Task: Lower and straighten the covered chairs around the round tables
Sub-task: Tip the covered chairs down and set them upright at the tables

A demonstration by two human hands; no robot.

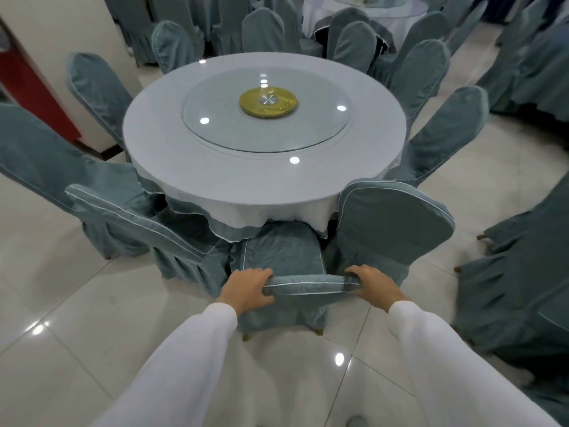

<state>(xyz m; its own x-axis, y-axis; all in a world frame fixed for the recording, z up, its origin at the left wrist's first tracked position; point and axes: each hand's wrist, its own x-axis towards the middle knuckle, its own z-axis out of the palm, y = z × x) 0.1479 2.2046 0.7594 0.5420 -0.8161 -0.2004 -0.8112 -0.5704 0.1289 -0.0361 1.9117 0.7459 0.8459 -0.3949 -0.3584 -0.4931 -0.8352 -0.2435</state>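
A chair in a grey-blue cover (283, 254) stands in front of me at the near side of the round table (215, 180), its seat partly under the cloth. My left hand (248, 288) grips the left end of its backrest top. My right hand (374, 283) grips the right end. Both sleeves are white. On either side a covered chair leans against the table edge: one to the left (135, 217) and one to the right (391, 223). More covered chairs ring the table.
A glass turntable (264, 118) with a gold hub lies on the white tablecloth. A white and red pillar (46, 72) stands at the left. Another table with chairs (363, 20) is behind. Draped chairs (517, 288) crowd the right. The floor is glossy tile.
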